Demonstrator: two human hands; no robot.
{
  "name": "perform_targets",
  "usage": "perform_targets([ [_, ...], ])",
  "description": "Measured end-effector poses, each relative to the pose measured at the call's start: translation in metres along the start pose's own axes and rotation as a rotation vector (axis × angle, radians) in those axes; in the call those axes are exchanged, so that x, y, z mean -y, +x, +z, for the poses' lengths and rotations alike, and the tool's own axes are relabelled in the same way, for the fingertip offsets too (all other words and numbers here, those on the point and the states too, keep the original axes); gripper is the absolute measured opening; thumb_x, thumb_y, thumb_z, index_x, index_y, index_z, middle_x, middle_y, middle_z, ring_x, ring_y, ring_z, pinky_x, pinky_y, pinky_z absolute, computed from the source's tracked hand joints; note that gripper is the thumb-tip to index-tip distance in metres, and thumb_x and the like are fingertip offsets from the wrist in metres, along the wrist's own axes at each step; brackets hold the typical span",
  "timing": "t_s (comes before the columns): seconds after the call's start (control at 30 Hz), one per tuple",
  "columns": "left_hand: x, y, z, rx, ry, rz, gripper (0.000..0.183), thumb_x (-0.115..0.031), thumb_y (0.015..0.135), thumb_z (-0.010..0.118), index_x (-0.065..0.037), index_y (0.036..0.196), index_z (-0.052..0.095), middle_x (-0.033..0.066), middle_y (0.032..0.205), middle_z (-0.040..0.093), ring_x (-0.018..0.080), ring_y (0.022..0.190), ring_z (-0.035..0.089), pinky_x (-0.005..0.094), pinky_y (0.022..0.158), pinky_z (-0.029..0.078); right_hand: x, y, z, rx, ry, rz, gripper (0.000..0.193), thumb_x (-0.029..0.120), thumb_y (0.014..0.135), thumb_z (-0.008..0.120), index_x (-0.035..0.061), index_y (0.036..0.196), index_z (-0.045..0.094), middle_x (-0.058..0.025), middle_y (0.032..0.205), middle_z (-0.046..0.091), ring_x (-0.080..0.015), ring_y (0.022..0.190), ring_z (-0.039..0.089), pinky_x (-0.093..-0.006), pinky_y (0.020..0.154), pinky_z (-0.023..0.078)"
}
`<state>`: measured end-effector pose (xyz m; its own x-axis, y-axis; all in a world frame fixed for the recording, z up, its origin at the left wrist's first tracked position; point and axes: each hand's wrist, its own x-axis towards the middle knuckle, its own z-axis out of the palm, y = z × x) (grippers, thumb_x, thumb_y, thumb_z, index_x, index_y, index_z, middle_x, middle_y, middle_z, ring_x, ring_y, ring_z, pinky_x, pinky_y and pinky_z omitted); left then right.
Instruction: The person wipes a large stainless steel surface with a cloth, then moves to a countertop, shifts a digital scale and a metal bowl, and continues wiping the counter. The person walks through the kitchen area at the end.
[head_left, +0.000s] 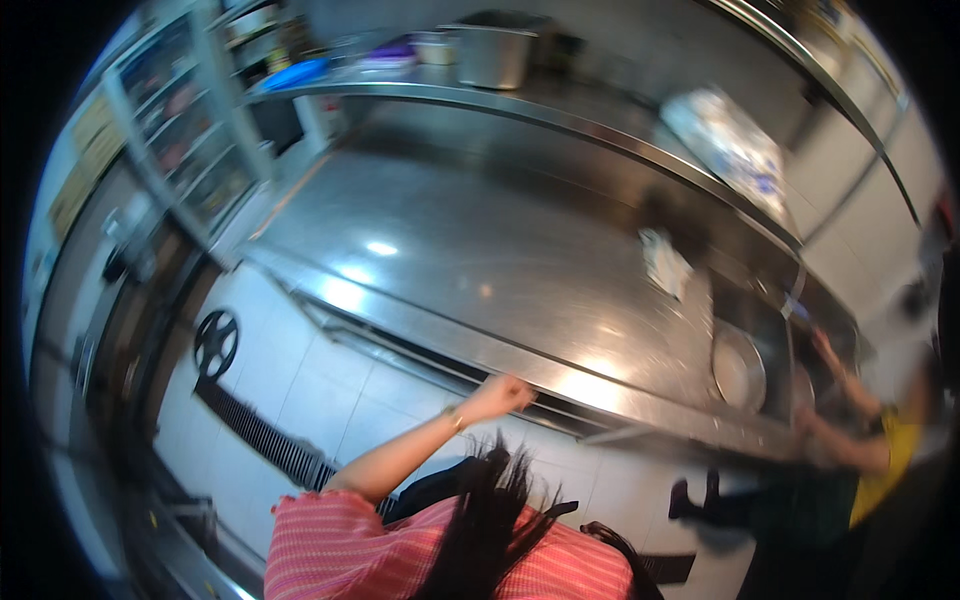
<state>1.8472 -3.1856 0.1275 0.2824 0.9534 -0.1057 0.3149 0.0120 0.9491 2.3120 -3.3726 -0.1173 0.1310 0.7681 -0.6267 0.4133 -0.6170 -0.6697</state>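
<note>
My left hand (502, 396) hangs just off the front edge of a long stainless steel worktable (450, 230), at about the middle of its length. Its fingers look curled in, and nothing shows in them. A bracelet circles the wrist, below a pink striped sleeve (330, 535). My right hand is out of view. Toward the right end of the table lies a crumpled white bag or cloth (667, 264), well away from my hand.
At the right, a round metal bowl (738, 370) sits in a sink; a person in a yellow top (900, 440) reaches over there. The back shelf holds a metal container (495, 57), a blue item (297, 74) and a white package (725, 140). Floor grates (265, 435) run below.
</note>
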Motion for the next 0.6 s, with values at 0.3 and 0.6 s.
perform_targets([
  [0.3,0.001,-0.302,0.005,-0.236,-0.106,-0.235,0.015,-0.011,0.089,0.052,0.000,0.088,0.062,0.0069,0.079,0.064,0.0121,0.073,0.057,0.0277,0.066,0.046,0.306,-0.075,0.179,1.202,-0.284,-0.433,0.024,0.009,0.088,0.061,0.0052,0.112,0.063,-0.0048,0.084,0.067,-0.0096,0.075,0.062,-0.0230,0.065,0.050],
  [0.6,0.152,-0.452,0.013,-0.754,-0.388,-0.112,0.027,-0.023,0.086,0.052,0.001,0.094,0.062,0.0103,0.084,0.065,0.0147,0.081,0.056,0.0319,0.076,0.045,0.399,-0.227,0.427,1.961,-0.987,-0.975,0.027,0.019,0.086,0.065,0.0050,0.109,0.065,-0.0052,0.100,0.066,-0.0122,0.086,0.059,-0.0260,0.077,0.047],
])
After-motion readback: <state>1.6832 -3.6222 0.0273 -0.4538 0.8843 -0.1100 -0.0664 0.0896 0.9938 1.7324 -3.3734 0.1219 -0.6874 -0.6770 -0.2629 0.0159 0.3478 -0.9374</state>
